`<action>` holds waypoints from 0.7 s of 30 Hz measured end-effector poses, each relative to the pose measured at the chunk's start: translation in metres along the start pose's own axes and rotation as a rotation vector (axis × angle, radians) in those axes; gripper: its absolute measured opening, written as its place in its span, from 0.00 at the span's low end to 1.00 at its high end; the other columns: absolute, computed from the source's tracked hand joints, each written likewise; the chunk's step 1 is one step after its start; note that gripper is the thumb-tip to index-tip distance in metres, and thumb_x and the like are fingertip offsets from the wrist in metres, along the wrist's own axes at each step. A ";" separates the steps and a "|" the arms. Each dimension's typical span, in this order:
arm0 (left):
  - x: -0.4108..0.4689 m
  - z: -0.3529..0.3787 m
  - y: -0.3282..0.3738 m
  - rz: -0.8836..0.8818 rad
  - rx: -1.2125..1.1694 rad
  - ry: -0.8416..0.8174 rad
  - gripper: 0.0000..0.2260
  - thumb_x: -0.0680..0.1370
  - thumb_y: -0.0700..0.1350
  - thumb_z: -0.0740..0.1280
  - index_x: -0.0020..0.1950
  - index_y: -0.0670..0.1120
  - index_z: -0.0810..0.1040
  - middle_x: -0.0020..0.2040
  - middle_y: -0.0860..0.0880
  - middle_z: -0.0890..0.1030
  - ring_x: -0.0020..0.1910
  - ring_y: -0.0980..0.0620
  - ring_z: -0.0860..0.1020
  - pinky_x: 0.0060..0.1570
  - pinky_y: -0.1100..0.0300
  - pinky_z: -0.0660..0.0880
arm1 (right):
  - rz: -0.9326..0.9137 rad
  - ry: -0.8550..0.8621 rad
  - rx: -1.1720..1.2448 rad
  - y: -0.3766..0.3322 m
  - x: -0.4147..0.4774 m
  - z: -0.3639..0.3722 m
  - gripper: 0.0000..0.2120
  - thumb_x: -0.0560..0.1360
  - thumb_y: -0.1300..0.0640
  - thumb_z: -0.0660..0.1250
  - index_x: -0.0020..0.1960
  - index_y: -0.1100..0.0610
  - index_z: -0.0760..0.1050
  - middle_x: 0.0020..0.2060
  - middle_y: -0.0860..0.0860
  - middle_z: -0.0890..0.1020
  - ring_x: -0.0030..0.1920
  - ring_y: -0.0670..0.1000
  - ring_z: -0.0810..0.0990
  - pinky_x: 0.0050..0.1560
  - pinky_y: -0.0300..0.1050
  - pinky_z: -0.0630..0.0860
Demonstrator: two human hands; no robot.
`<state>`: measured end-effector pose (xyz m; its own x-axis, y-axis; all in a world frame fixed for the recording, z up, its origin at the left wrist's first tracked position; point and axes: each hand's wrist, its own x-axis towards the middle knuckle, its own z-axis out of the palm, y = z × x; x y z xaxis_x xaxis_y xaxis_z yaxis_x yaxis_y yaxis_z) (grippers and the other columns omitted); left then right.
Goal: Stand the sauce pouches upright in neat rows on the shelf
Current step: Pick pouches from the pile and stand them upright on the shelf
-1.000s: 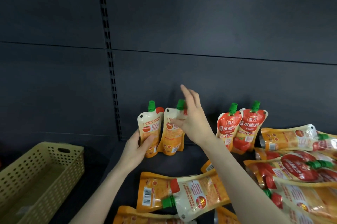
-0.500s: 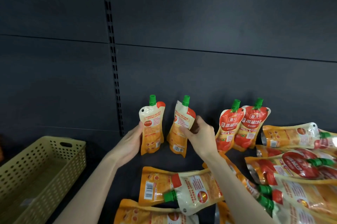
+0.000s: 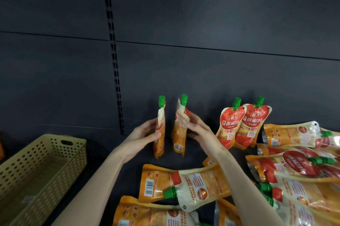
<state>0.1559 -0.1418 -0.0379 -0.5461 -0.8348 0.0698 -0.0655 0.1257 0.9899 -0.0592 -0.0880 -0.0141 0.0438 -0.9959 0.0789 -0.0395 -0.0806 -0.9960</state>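
Two orange sauce pouches with green caps stand upright near the shelf's dark back wall, both turned nearly edge-on. My left hand point(image 3: 142, 136) grips the left pouch point(image 3: 160, 130) from its left side. My right hand point(image 3: 199, 131) holds the right pouch point(image 3: 180, 130) from its right side. Two red-fronted pouches point(image 3: 239, 128) stand side by side further right, leaning slightly on each other. Several pouches lie flat on the shelf point(image 3: 103, 167), one point(image 3: 185, 184) just below my hands and a pile point(image 3: 298, 163) at the right.
A beige perforated plastic basket point(image 3: 39, 168) sits at the left on the shelf. A slotted upright rail point(image 3: 114, 51) runs up the back wall left of the standing pouches.
Both held pouches have been twisted from facing me to nearly edge-on. My right hand went from open above the right pouch to holding its side.
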 end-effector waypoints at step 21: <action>-0.005 0.019 0.008 0.027 0.153 0.423 0.23 0.65 0.43 0.77 0.55 0.49 0.71 0.50 0.55 0.79 0.50 0.60 0.77 0.44 0.67 0.72 | 0.048 0.188 -0.263 -0.004 0.010 0.005 0.31 0.65 0.54 0.77 0.61 0.54 0.63 0.55 0.49 0.77 0.55 0.46 0.77 0.49 0.35 0.75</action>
<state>0.1418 -0.1267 -0.0324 -0.1616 -0.9719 0.1710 -0.1963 0.2015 0.9596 -0.0538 -0.0972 -0.0095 -0.1481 -0.9869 0.0634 -0.2945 -0.0171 -0.9555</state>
